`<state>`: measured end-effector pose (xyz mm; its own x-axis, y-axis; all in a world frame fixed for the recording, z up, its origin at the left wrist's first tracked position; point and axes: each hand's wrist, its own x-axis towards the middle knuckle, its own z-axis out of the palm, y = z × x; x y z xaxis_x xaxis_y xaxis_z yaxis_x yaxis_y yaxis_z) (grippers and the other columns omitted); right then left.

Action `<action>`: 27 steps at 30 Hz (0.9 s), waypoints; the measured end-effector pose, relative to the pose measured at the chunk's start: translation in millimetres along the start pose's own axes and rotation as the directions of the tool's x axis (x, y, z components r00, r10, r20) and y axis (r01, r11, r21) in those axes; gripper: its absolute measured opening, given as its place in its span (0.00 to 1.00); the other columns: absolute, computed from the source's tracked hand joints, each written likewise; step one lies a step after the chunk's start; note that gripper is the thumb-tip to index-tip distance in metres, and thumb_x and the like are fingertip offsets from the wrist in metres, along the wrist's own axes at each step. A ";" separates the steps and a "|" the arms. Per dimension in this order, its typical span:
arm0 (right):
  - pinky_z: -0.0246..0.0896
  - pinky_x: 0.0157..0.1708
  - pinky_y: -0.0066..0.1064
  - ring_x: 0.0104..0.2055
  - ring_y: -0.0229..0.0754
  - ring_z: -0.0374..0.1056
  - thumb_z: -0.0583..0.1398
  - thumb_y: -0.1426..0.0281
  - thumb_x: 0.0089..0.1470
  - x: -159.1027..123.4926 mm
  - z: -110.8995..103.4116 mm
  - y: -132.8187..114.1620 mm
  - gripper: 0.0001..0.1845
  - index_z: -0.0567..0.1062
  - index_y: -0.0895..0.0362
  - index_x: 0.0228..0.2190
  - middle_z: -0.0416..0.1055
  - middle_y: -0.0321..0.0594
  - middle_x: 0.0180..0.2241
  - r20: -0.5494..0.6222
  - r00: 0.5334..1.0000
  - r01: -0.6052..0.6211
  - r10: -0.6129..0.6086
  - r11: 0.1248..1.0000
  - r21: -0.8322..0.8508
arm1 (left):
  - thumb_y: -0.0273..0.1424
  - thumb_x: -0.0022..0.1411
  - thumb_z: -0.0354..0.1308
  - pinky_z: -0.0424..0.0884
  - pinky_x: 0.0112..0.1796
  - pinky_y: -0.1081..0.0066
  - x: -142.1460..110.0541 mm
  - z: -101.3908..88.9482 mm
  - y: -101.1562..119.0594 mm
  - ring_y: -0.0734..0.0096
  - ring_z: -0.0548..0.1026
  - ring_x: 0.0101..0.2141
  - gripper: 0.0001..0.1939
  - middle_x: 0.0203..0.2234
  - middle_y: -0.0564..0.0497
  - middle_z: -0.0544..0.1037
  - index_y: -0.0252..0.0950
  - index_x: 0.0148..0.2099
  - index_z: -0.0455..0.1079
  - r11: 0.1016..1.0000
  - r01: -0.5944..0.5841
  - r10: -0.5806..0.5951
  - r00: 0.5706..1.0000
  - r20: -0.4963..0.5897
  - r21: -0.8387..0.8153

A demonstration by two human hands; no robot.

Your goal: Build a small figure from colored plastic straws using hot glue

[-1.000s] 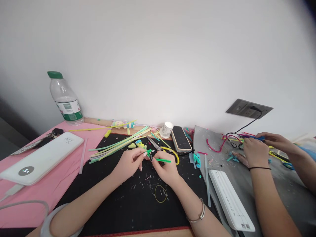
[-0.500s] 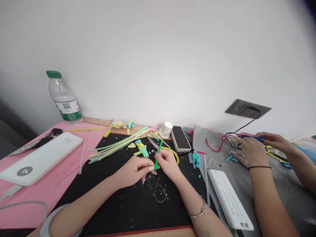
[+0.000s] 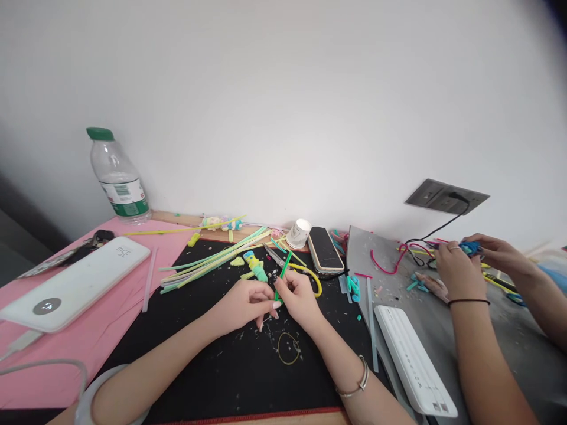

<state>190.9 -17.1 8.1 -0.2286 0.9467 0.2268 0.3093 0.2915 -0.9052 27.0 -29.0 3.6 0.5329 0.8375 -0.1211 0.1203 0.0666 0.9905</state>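
My left hand (image 3: 245, 304) and my right hand (image 3: 299, 295) meet over the black mat (image 3: 212, 360), both pinching a short green pipe cleaner (image 3: 282, 274) that stands nearly upright between the fingertips. My left fingertips hold its lower end, and my right fingers close around it just above. A small blue, yellow and green twisted figure (image 3: 256, 265) lies just beyond my hands, beside scissors (image 3: 274, 257) and a yellow loop (image 3: 310, 274).
A bundle of long pastel sticks (image 3: 208, 260), a paper cup (image 3: 299, 232) and a phone (image 3: 324, 249) lie at the back. A white power bank (image 3: 71, 283) and bottle (image 3: 117, 177) sit on the left. Another person's hands (image 3: 460, 268) work at the right beside a white device (image 3: 414, 360).
The green pipe cleaner swung from lying sideways to standing nearly upright, and my hands drew closer together. The other person's hands lifted a blue piece at the right.
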 end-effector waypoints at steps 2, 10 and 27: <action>0.42 0.19 0.25 0.19 0.31 0.46 0.55 0.64 0.52 -0.2 1.6 -1.2 0.18 0.56 0.55 0.16 0.50 0.28 0.16 0.010 1.000 -0.008 0.007 1.000 0.006 | 0.34 0.56 0.59 0.67 0.23 0.75 0.9 -0.3 -2.2 0.76 0.72 0.18 0.09 0.26 0.50 0.79 0.34 0.29 0.68 1.000 -0.006 0.006 1.000 -0.002 -0.001; 0.42 0.19 0.25 0.19 0.31 0.46 0.55 0.65 0.51 0.8 0.8 5.4 0.18 0.56 0.55 0.15 0.49 0.28 0.16 -0.008 1.000 -0.022 0.022 0.999 -0.048 | 0.31 0.55 0.59 0.69 0.28 0.73 0.8 1.5 -0.8 0.71 0.77 0.23 0.06 0.20 0.55 0.76 0.36 0.28 0.66 1.000 -0.019 0.019 1.000 -0.024 -0.005; 0.45 0.13 0.22 0.13 0.28 0.54 0.64 0.62 0.50 7.6 -3.1 11.6 0.13 0.68 0.57 0.26 0.67 0.30 0.18 0.047 0.982 -0.169 0.183 0.739 0.652 | 0.35 0.56 0.61 0.73 0.32 0.69 3.4 -3.1 2.0 0.69 0.78 0.26 0.09 0.26 0.50 0.80 0.35 0.32 0.67 0.971 -0.082 0.038 0.980 -0.196 -0.223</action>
<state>195.6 -6.0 0.5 -0.2113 0.9766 0.0399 -0.3346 -0.0339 -0.9417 26.5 -24.3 5.4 0.3628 0.9293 -0.0685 -0.1133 0.1170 0.9866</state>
